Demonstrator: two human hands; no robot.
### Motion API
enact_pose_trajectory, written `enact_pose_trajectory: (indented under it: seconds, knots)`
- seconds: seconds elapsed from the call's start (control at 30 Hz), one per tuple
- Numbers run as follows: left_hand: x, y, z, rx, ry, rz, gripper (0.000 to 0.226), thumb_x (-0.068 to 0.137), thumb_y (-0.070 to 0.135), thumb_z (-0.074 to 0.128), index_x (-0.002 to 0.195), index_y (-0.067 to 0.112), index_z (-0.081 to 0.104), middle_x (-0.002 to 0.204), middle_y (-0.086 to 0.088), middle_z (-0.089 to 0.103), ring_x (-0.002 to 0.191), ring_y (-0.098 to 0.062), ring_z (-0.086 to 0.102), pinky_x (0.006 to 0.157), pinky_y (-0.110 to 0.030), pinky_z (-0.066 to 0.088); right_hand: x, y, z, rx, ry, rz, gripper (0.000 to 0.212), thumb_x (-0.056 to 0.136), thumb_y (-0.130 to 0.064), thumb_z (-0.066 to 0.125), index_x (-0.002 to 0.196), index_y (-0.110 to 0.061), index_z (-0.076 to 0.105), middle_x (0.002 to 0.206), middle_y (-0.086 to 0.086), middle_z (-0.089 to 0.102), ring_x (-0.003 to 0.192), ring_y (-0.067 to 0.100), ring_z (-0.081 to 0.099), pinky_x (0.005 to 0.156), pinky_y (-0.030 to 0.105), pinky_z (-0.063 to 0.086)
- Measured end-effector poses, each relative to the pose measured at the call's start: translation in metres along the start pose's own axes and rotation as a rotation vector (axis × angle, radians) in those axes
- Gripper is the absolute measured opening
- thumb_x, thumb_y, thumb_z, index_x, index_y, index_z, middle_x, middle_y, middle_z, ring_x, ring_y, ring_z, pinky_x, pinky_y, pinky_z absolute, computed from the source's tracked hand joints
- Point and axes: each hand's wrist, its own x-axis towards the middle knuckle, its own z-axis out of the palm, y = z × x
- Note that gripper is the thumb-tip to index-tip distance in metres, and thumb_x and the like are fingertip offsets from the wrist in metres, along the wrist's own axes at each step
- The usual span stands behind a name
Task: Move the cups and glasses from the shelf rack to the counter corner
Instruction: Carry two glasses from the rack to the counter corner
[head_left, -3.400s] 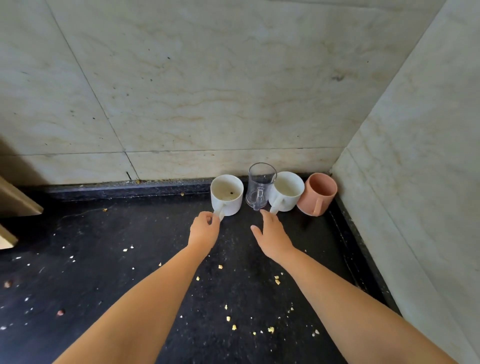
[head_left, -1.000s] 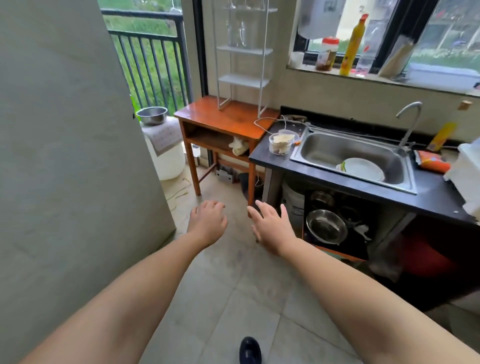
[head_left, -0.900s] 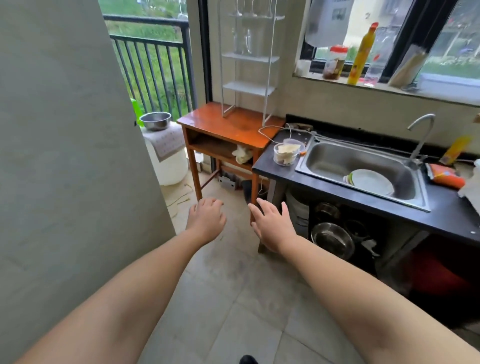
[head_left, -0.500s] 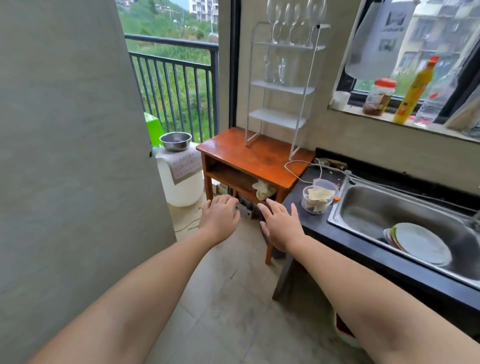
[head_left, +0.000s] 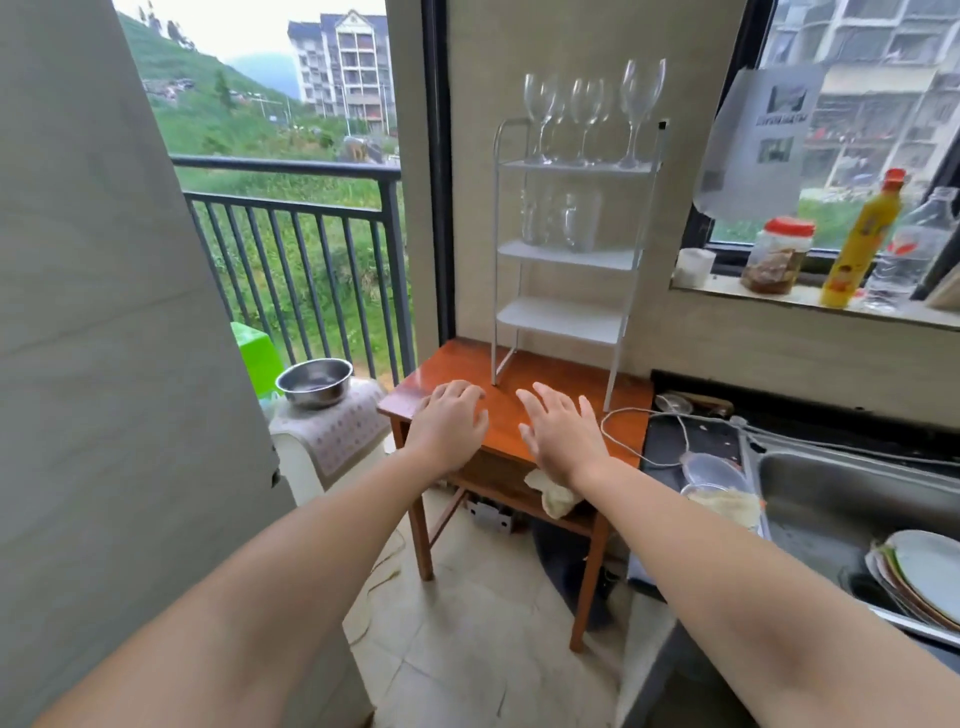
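Both your hands are empty: your left hand (head_left: 451, 425) has its fingers loosely curled and your right hand (head_left: 563, 434) has its fingers spread, and neither is closed on anything. In the head view they are held out side by side, seen over the front of the orange wooden table (head_left: 561, 379). The white shelf rack (head_left: 566, 260) stands on that table against the wall, beyond your hands. Its top shelf carries the wine glasses (head_left: 589, 117), upright on their stems. The shelf below holds the clear tumblers (head_left: 563, 218), close together. The two lowest shelves are bare. To your right is the dark counter (head_left: 675, 441) with the steel sink (head_left: 841, 499), plates (head_left: 924, 577) stacked in it. A metal bowl (head_left: 314, 382) sits to the left of the table.
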Motion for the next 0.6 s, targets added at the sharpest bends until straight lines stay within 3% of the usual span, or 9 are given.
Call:
enact_pose_trajectory:
  seconds: [0.13, 0.27, 0.6]
  knots:
    - [0.063, -0.012, -0.003, -0.016, 0.012, 0.072, 0.039, 0.098, 0.029, 0.042, 0.133, 0.016, 0.05, 0.14, -0.004, 0.05, 0.133, -0.023, 0.042, 0.11, -0.04, 0.035, 0.063, 0.002, -0.013, 0.033, 0.065, 0.024, 0.05, 0.102, -0.029, 0.035, 0.149, -0.015, 0.027, 0.156, 0.009, 0.029, 0.144, 0.026, 0.029, 0.115, 0.041, 0.031]
    - [0.135, -0.013, 0.0, -0.081, 0.007, 0.119, 0.039, 0.097, 0.027, 0.04, 0.132, 0.012, 0.051, 0.139, -0.007, 0.049, 0.132, -0.026, 0.04, 0.106, -0.042, 0.038, 0.131, 0.023, -0.024, 0.083, 0.121, 0.115, 0.05, 0.102, -0.029, 0.035, 0.149, -0.012, 0.027, 0.155, 0.009, 0.031, 0.14, 0.028, 0.034, 0.107, 0.042, 0.038]
    - [0.329, -0.015, 0.016, -0.172, 0.032, 0.097, 0.04, 0.097, 0.025, 0.039, 0.133, 0.009, 0.049, 0.14, -0.011, 0.046, 0.132, -0.029, 0.038, 0.105, -0.041, 0.04, 0.286, 0.106, -0.045, 0.111, 0.228, 0.227, 0.05, 0.102, -0.028, 0.036, 0.146, -0.007, 0.029, 0.15, 0.012, 0.035, 0.138, 0.028, 0.033, 0.106, 0.043, 0.038]
